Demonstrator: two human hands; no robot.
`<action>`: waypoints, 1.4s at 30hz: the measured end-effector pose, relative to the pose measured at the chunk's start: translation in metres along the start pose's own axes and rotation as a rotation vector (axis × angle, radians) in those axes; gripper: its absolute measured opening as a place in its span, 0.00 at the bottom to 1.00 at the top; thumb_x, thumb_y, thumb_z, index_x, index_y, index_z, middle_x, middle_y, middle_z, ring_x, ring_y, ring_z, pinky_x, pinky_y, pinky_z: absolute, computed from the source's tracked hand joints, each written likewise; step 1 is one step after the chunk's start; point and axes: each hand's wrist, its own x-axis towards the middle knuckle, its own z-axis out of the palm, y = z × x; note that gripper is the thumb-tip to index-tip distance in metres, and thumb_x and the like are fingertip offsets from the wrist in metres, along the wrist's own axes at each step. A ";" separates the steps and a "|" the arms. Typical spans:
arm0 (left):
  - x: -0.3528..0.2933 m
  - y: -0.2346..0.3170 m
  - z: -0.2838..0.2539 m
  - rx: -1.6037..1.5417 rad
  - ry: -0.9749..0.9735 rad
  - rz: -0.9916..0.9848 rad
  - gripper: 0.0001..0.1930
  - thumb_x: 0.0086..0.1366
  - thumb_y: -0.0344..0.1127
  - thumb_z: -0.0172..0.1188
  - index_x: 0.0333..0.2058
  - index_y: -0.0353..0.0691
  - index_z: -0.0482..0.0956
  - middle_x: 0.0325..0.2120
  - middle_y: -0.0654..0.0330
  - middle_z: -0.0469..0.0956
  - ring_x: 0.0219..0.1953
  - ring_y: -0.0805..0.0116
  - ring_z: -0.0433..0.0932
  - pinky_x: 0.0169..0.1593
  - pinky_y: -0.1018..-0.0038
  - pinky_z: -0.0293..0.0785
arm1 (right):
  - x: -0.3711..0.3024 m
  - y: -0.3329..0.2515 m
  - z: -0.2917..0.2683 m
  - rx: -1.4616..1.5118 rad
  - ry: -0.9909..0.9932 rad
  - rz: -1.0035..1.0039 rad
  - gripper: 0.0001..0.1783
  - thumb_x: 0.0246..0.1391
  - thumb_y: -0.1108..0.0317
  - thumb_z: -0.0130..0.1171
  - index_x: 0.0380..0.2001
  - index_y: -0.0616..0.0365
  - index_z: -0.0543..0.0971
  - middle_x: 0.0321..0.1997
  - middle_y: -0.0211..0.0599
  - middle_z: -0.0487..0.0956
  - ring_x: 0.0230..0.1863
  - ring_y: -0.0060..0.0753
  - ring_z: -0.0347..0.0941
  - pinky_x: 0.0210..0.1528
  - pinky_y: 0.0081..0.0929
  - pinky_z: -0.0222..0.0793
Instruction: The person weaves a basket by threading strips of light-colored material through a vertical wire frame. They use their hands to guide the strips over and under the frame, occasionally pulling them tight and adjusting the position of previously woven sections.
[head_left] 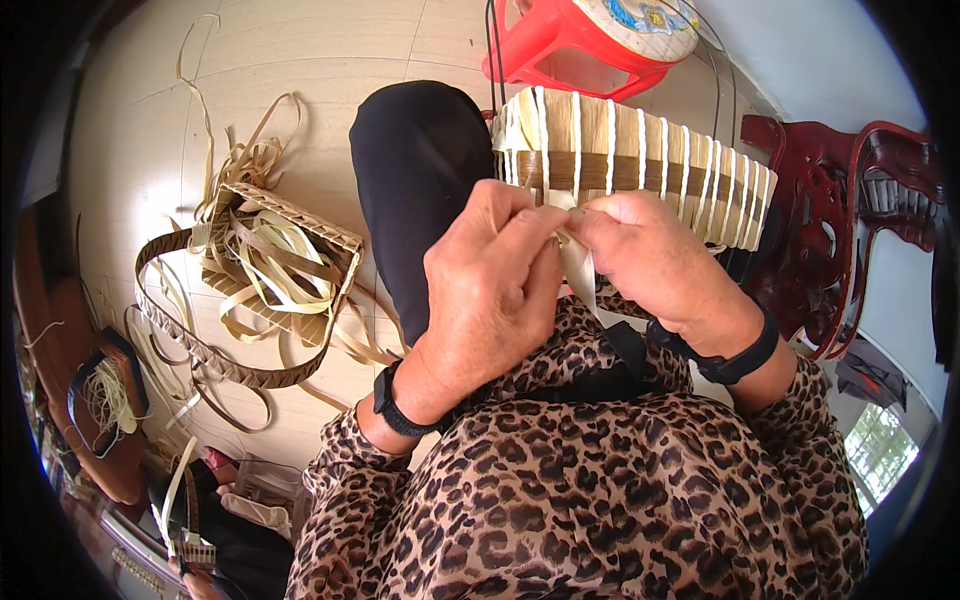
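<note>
A woven basket piece (630,140) of pale flat strips, bound by white cords and crossed by a brown band, rests over my lap. At its near edge my left hand (495,275) is closed, with thumb and fingers pinching a pale flat strip (577,268). Close beside it, my right hand (650,255) pinches the same strip, its thumb almost touching the left fingers. The strip's loose end hangs below the two hands. Exactly where the strip meets the basket piece is hidden behind my fingers.
Left of my knee, a woven basket (290,215) with a long handle (245,375) holds loose strips on the tiled floor. A red stool (560,50) stands ahead, carved dark wooden furniture (815,220) at right. Another person's hand (203,583) shows at lower left.
</note>
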 end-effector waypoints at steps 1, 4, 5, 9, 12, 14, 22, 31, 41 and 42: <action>-0.002 0.003 0.000 -0.016 -0.016 -0.015 0.14 0.47 0.18 0.57 0.35 0.32 0.78 0.30 0.52 0.72 0.30 0.60 0.73 0.35 0.73 0.70 | 0.000 -0.003 -0.001 -0.008 -0.004 0.001 0.17 0.57 0.66 0.46 0.20 0.66 0.74 0.13 0.34 0.70 0.15 0.26 0.64 0.19 0.28 0.59; -0.004 0.008 0.000 0.021 -0.017 0.021 0.14 0.46 0.19 0.58 0.36 0.30 0.77 0.31 0.51 0.72 0.31 0.59 0.73 0.34 0.73 0.71 | -0.001 -0.008 -0.006 0.194 -0.060 0.150 0.14 0.58 0.66 0.46 0.23 0.63 0.75 0.17 0.23 0.67 0.15 0.14 0.56 0.17 0.20 0.52; -0.005 0.010 0.000 0.024 -0.005 0.019 0.15 0.46 0.19 0.59 0.36 0.30 0.77 0.31 0.51 0.72 0.31 0.59 0.73 0.34 0.72 0.71 | -0.002 -0.007 -0.004 0.188 -0.063 0.151 0.14 0.58 0.66 0.46 0.23 0.63 0.75 0.17 0.23 0.67 0.15 0.14 0.56 0.17 0.20 0.52; -0.009 0.005 0.007 0.080 0.076 0.029 0.16 0.44 0.21 0.63 0.36 0.31 0.77 0.31 0.51 0.71 0.30 0.59 0.72 0.33 0.71 0.71 | 0.000 -0.001 0.001 0.200 -0.030 0.078 0.16 0.58 0.66 0.47 0.21 0.64 0.75 0.15 0.28 0.70 0.16 0.17 0.61 0.18 0.21 0.57; -0.011 0.005 0.011 0.189 0.099 0.051 0.16 0.44 0.21 0.65 0.36 0.30 0.77 0.32 0.52 0.71 0.29 0.60 0.73 0.31 0.72 0.71 | -0.002 0.000 0.002 0.037 -0.014 -0.035 0.16 0.57 0.67 0.47 0.20 0.66 0.74 0.15 0.34 0.73 0.17 0.22 0.68 0.19 0.23 0.61; -0.012 0.003 0.014 0.194 0.097 0.058 0.16 0.44 0.21 0.64 0.36 0.30 0.77 0.32 0.52 0.71 0.29 0.60 0.73 0.31 0.72 0.71 | -0.003 0.000 0.002 -0.029 0.006 -0.114 0.17 0.57 0.67 0.48 0.19 0.67 0.74 0.15 0.38 0.75 0.18 0.25 0.72 0.20 0.25 0.63; -0.012 0.003 0.014 0.246 0.089 0.045 0.16 0.44 0.20 0.63 0.37 0.30 0.77 0.34 0.52 0.69 0.30 0.61 0.72 0.32 0.73 0.71 | 0.002 0.007 0.009 -0.279 0.171 -0.279 0.14 0.54 0.71 0.50 0.17 0.66 0.71 0.14 0.38 0.75 0.13 0.26 0.70 0.17 0.25 0.65; -0.007 0.010 0.006 0.322 -0.027 0.028 0.23 0.43 0.27 0.59 0.43 0.30 0.75 0.38 0.49 0.67 0.34 0.56 0.67 0.36 0.67 0.68 | -0.001 -0.003 0.003 0.109 -0.043 0.010 0.16 0.56 0.68 0.48 0.16 0.63 0.71 0.13 0.33 0.73 0.11 0.19 0.66 0.13 0.19 0.60; 0.003 0.010 0.000 0.579 -0.103 0.089 0.25 0.40 0.29 0.59 0.42 0.31 0.74 0.40 0.49 0.65 0.38 0.54 0.65 0.40 0.64 0.60 | 0.003 -0.001 0.015 0.097 0.055 -0.076 0.15 0.56 0.70 0.48 0.17 0.64 0.71 0.13 0.35 0.72 0.11 0.23 0.66 0.14 0.23 0.61; 0.005 0.011 0.000 0.594 -0.110 0.085 0.25 0.39 0.26 0.57 0.42 0.31 0.74 0.41 0.48 0.65 0.39 0.52 0.65 0.41 0.63 0.61 | 0.005 0.001 0.016 0.062 0.083 -0.138 0.15 0.55 0.70 0.49 0.17 0.65 0.71 0.12 0.36 0.72 0.11 0.24 0.67 0.15 0.24 0.61</action>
